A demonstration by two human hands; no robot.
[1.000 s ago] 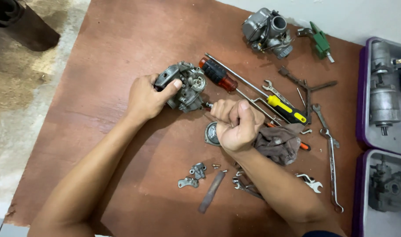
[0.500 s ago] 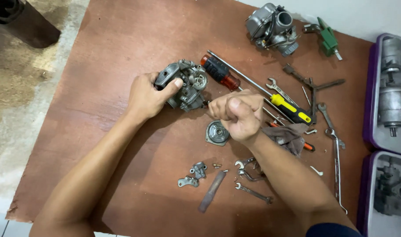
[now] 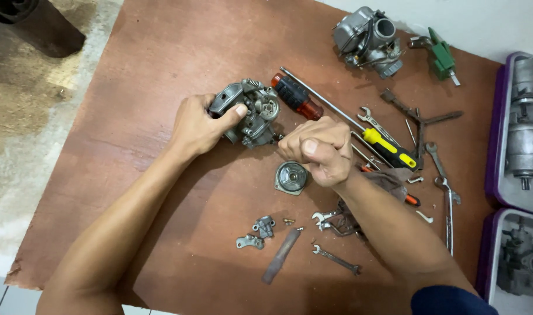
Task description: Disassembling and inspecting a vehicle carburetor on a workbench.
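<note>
Grey metal fills our left hand [image 3: 199, 123]: its fingers clamp a carburetor [image 3: 252, 112] resting on the brown table [image 3: 161, 58]. Our right hand [image 3: 319, 150] is clenched in a fist just beside it, gripping a tool we cannot make out, above a round metal cap [image 3: 291, 177].

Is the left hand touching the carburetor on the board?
Touching. The head view shows the left hand wrapped around the carburetor, thumb pressed on its top.
</note>
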